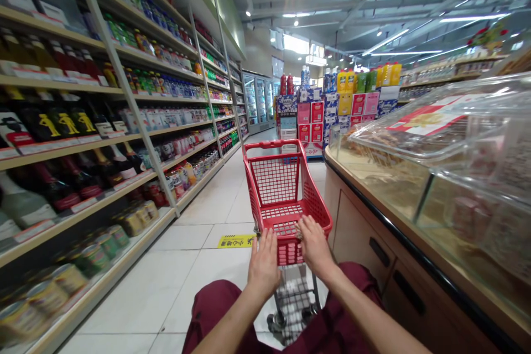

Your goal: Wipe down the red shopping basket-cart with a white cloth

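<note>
A red plastic shopping cart [277,211] with grid walls stands right in front of me; no goods show in its basket. My left hand [264,261] is at the left of its near end, fingers stretched out and lying flat, apparently touching the rim. At the right of that end is my right hand [316,244], its fingers close together and bent over the rim. A small brownish, patterned thing [298,231] shows at its fingertips, too small to name. Below, between my maroon-clad knees [219,301], are the cart's wheels [277,321].
Long shelves [136,138] of bottles and cans line the left. A glass-sided counter [398,193] with clear plastic covers runs close along the right. Stacked drink boxes [317,116] stand beyond the cart, with glass-door fridges [257,97] behind. A yellow sticker [235,240] lies on the tiled floor.
</note>
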Action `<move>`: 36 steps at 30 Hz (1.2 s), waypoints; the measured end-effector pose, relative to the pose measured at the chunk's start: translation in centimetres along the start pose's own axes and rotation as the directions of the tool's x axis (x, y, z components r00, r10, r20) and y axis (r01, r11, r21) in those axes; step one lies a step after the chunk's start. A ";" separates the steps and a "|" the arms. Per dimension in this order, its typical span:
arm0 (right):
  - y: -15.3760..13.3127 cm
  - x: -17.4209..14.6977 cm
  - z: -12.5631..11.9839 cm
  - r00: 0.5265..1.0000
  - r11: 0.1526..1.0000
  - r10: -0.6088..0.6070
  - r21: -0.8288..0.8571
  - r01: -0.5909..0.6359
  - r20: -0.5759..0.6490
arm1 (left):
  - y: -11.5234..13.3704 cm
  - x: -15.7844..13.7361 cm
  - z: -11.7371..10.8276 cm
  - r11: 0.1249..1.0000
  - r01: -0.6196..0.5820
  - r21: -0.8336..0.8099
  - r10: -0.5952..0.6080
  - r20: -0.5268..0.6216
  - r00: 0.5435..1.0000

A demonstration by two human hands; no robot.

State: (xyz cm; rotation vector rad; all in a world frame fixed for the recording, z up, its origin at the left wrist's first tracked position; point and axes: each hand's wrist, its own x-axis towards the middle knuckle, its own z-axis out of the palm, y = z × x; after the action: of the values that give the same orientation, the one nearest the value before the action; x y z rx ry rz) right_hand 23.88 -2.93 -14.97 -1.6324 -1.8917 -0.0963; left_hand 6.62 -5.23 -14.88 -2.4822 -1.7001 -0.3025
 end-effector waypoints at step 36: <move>0.2 -2.0 0.4 0.980 0.928 -0.107 0.338 0.158 -0.166 | -1.7 4.1 -1.3 0.970 -0.115 -0.215 0.060 -0.249 0.967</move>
State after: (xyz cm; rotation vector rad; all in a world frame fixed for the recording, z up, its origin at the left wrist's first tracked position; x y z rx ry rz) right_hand 23.97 -4.40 -16.34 -1.2247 -1.7866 0.0621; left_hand 6.32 -1.15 -12.70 -2.5387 -1.5286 -0.7956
